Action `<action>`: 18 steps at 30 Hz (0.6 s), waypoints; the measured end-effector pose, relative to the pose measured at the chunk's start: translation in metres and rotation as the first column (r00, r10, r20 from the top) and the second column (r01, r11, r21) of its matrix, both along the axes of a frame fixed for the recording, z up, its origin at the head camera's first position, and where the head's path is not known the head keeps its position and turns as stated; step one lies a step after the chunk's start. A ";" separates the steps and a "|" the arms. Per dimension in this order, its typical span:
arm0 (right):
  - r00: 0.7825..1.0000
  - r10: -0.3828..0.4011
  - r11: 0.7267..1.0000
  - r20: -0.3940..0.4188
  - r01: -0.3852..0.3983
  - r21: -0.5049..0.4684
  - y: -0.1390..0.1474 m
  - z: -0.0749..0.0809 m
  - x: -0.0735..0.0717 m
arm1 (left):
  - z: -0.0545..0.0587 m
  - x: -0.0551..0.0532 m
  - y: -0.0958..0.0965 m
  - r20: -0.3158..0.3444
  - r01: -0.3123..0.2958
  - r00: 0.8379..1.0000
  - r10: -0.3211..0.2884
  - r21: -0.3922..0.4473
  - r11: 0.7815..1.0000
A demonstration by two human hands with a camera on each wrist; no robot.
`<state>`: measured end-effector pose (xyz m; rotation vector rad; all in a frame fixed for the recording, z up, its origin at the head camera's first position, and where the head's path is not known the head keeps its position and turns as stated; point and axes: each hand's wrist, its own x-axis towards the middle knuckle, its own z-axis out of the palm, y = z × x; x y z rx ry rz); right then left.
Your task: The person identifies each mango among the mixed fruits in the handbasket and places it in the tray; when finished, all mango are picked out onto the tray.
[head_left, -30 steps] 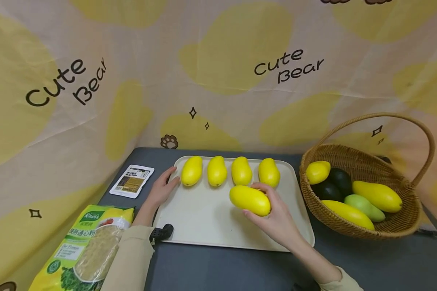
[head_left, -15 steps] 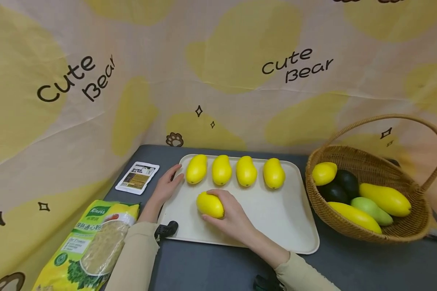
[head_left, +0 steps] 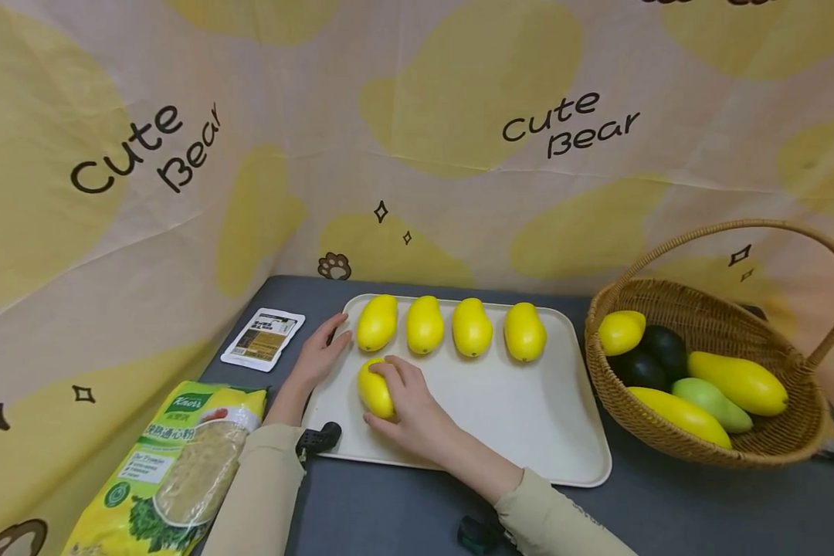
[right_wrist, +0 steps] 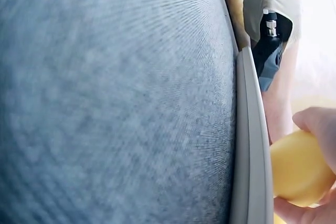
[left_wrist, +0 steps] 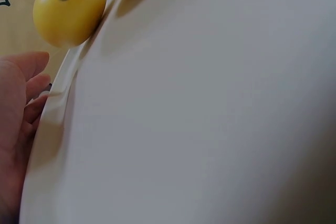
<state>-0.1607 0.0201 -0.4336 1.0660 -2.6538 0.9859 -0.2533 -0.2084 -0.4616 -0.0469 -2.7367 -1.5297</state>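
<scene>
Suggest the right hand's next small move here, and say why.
Perhaps the right hand should loosen its fingers and leave the yellow fruit there. It seems to rest on the tray, lined up on the near side of the leftmost fruit in the back row of four.

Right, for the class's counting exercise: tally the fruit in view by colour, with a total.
Yellow fruit: 8 (4 in a row on the tray, 1 in the right hand, 3 in the basket)
Dark fruit: 2 (in the basket)
Green fruit: 1 (in the basket)
Total in view: 11
</scene>
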 end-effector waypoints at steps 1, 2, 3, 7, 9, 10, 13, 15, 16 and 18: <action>1.000 0.009 1.000 0.018 -0.009 0.009 -0.001 0.000 0.002 | 0.000 0.000 0.000 0.000 0.002 1.000 -0.002 0.001 1.000; 0.999 0.018 1.000 0.035 -0.019 0.019 -0.001 0.000 0.003 | 0.000 0.000 0.000 0.001 0.003 1.000 -0.003 0.001 1.000; 0.998 0.028 0.999 0.053 -0.029 0.030 -0.001 0.000 0.005 | -0.001 -0.001 0.000 0.002 0.005 1.000 -0.005 0.001 1.000; 0.992 0.072 0.996 0.107 -0.078 0.050 -0.002 0.000 0.012 | -0.001 0.000 0.000 0.001 0.011 1.000 -0.011 0.004 1.000; 0.987 0.090 0.994 0.133 -0.097 0.049 -0.002 0.001 0.014 | -0.001 0.001 0.000 -0.001 0.016 1.000 -0.016 0.004 1.000; 0.985 0.094 0.994 0.143 -0.102 0.050 -0.002 0.001 0.015 | -0.001 0.001 0.000 -0.003 0.018 1.000 -0.018 0.003 1.000; 0.983 0.092 0.993 0.161 -0.101 0.053 0.000 0.002 0.017 | 0.000 0.001 0.000 -0.008 0.023 1.000 -0.023 -0.002 1.000; 0.983 0.082 0.995 0.162 -0.092 0.051 0.000 0.002 0.017 | 0.000 0.001 0.000 -0.011 0.024 1.000 -0.024 0.000 1.000; 0.985 0.077 0.995 0.154 -0.085 0.049 0.001 0.002 0.017 | 0.000 0.001 0.000 -0.013 0.025 1.000 -0.025 0.002 1.000; 0.990 0.069 0.996 0.124 -0.075 0.044 0.001 0.002 0.016 | 0.001 0.002 0.001 -0.014 0.026 1.000 -0.026 0.007 1.000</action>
